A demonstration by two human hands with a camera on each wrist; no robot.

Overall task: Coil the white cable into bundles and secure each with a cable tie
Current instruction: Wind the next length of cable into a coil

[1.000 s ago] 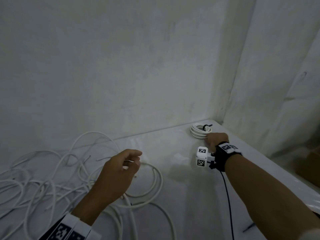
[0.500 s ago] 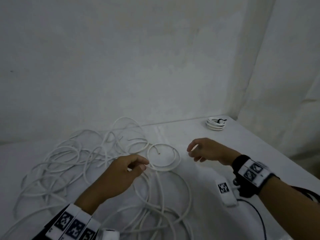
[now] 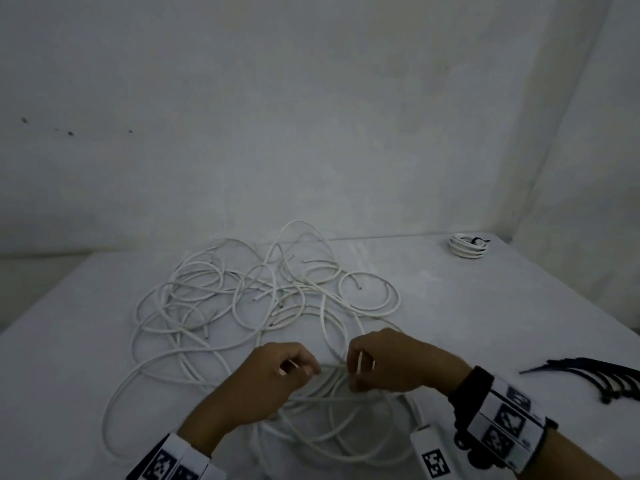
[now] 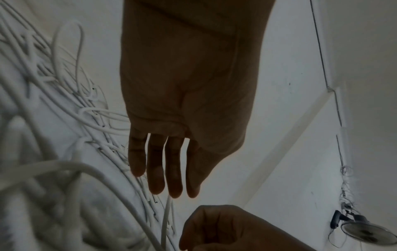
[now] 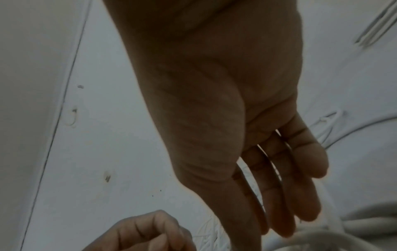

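White cable [image 3: 242,306]: left hand [image 3: 273,379] and right hand [image 3: 388,362] each pinch a strand in their grip

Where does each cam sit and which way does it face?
Head: on the head, looking forward and down at the table, loose white cable, both hands.
Left wrist: along the left hand toward its fingers and the cable.
Right wrist: along the right hand.
Shared: each wrist view catches the other hand.

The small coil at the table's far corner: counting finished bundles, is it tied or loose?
Tied. The small coil lies tightly wound, a black cable tie cinched around it.
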